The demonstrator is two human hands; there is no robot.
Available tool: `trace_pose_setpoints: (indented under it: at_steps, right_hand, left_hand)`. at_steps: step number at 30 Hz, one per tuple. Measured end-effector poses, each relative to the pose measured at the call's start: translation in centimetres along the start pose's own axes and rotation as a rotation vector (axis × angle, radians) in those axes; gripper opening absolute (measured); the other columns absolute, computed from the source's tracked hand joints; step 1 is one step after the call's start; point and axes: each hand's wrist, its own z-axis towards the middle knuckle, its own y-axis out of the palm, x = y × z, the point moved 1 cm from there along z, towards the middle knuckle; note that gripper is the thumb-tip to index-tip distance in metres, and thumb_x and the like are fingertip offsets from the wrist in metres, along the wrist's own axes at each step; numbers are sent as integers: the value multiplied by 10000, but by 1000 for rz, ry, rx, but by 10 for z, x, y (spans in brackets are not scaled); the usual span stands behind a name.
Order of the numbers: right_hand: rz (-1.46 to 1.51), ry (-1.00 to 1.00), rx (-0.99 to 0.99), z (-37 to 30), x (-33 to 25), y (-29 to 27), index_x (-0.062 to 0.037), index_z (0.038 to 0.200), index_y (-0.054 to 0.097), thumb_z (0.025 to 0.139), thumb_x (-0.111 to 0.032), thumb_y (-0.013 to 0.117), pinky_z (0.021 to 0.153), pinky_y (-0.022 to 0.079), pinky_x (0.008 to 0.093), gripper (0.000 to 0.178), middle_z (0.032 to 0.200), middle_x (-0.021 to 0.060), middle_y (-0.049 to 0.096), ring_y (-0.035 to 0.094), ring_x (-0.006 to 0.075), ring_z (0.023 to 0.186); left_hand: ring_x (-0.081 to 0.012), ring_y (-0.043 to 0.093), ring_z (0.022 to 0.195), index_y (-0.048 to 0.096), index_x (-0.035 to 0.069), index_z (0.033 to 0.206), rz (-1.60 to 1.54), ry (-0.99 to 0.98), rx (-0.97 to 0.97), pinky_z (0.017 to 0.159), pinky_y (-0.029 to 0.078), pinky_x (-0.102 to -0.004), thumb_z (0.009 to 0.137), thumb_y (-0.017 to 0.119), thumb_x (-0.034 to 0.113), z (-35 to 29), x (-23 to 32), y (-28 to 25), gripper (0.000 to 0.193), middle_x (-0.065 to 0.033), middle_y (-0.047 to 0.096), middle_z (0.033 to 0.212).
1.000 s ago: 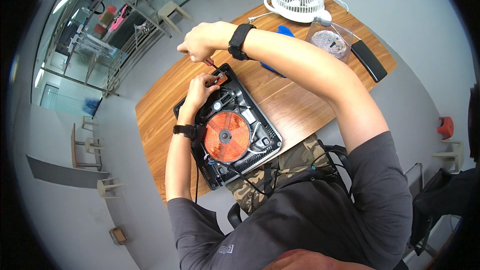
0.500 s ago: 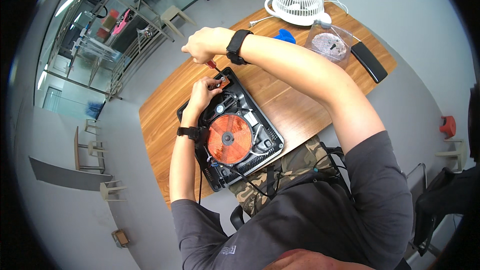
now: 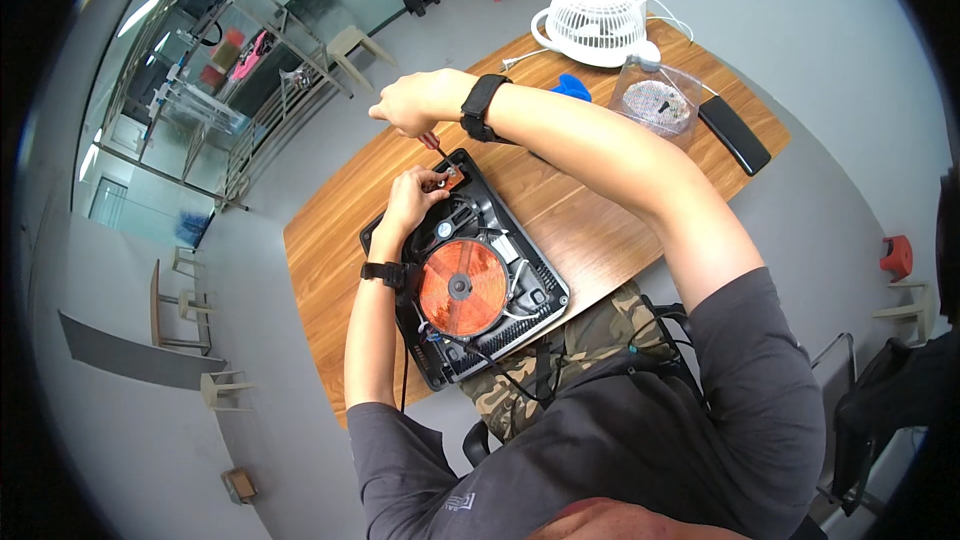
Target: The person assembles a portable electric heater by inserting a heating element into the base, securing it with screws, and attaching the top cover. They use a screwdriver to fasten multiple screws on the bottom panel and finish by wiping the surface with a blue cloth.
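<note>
An opened black induction cooker [image 3: 520, 315] lies on the wooden table [image 3: 330, 280], its round copper coil [image 3: 462, 287] showing. My right hand [image 3: 415, 102] is closed on a screwdriver [image 3: 434, 145] whose tip points down at the cooker's far corner. My left hand [image 3: 410, 198] rests on that same corner, its fingers pinching a small part by the screwdriver tip. Both wrists wear black bands.
A white desk fan [image 3: 600, 22] stands at the table's far end, beside a blue object [image 3: 572, 88], a clear bag of small parts [image 3: 655, 100] and a black flat device [image 3: 733, 134]. A black cable hangs from the cooker's near edge. Shelving [image 3: 210, 70] stands at the far left.
My right hand has shifted slightly with the screwdriver over the cooker's far corner; my left hand stays at that corner. The cooker has not moved.
</note>
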Motion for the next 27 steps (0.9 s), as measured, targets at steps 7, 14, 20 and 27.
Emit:
trace_pose_setpoints:
  at_steps: [7, 14, 20, 27]
  right_hand:
    - [-115, 67, 213, 5, -11, 10, -23, 908, 758, 945, -321, 634, 793, 585, 437, 325, 894, 161, 754, 737, 343, 906]
    - [41, 181, -59, 11, -6, 4, -57, 1148, 740, 963, -235, 581, 854, 578, 399, 302, 1043, 137, 767, 734, 278, 1016]
    - [-158, 79, 76, 10, -8, 3, -36, 1106, 708, 934, -357, 646, 837, 576, 438, 370, 1054, 192, 740, 730, 325, 966]
    - [-1, 199, -3, -6, -18, -11, -73, 1294, 663, 964, -228, 571, 932, 551, 432, 376, 1171, 143, 736, 695, 290, 1124]
  left_hand:
    - [-299, 673, 829, 765, 28, 1107, 12, -3, 1, 788, 524, -397, 747, 861, 105, -2, 6, -1, 380, -158, 696, 959]
    - [-322, 685, 874, 765, 30, 1109, 3, 23, 7, 816, 533, -394, 753, 854, 101, -1, 2, -1, 374, -165, 706, 992]
    - [-323, 685, 880, 763, 19, 1103, 26, 33, 1, 818, 533, -396, 753, 856, 111, 1, 1, -2, 374, -171, 708, 993]
    - [-319, 684, 857, 763, 17, 1099, -7, 2, -6, 809, 535, -394, 754, 856, 114, 1, -3, 1, 370, -170, 706, 986]
